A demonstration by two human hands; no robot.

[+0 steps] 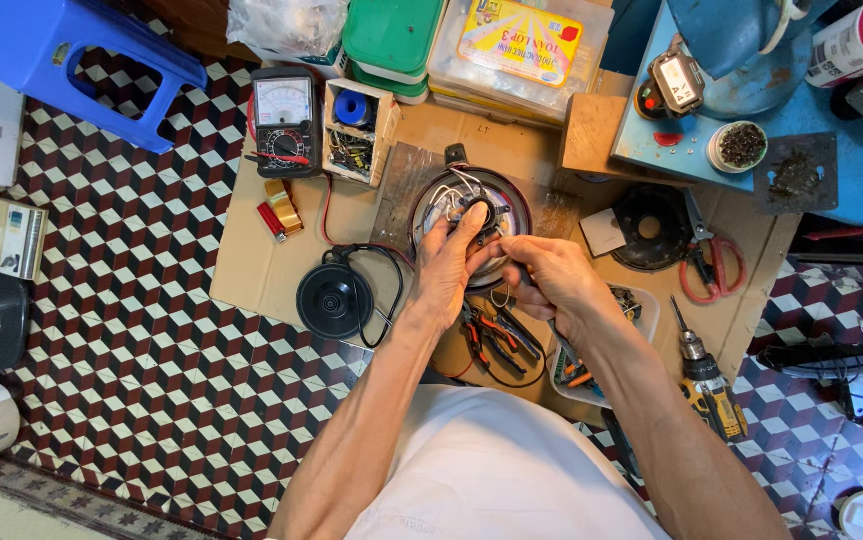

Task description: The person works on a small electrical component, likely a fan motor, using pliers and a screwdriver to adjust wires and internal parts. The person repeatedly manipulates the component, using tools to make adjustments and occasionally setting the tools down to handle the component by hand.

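Observation:
An upturned round appliance [512, 190] with a metal rim and exposed wiring lies on a sheet of cardboard [252, 270]. My left hand [449, 262] rests on its underside, thumb and fingers pressing the black centre part [480, 212]. My right hand [550, 278] is closed around a thin tool with a dark handle, its tip hidden behind my fingers near the appliance's rim. Pliers and cutters [497, 335] lie just below my hands.
A black round base with cord [336, 298], an analogue multimeter [285, 120], a small box of solder and parts [357, 130], red scissors [712, 262], a cordless drill [707, 378], a blue stool [72, 60], plastic containers [517, 45] and a checkered tile floor [132, 330] surround me.

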